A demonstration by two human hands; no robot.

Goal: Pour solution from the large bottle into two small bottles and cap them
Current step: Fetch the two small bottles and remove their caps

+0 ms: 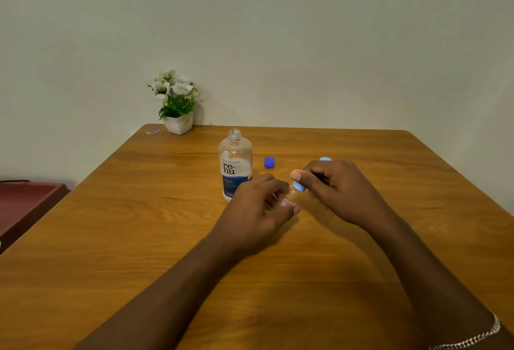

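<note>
The left hand [257,209] gripped a small bottle [288,200] while the right hand [332,185] pinched its light-blue cap [299,186]; capping seemed underway, and the next move would call for a steady twist until snug.

Small bottle [289,199] mostly hidden in left hand [258,208]; only neck & a bit of label show. Its cap [299,186] is partly under right hand [338,185] thumb. Pale blue top [325,159] peeks from behind that hand, rest hidden. Big bottle [235,163] fine print unreadable. Tiny clear thing [152,132] by flowerpot [178,124]: can't tell what. Red furniture [25,205] cut off at left edge.
</note>
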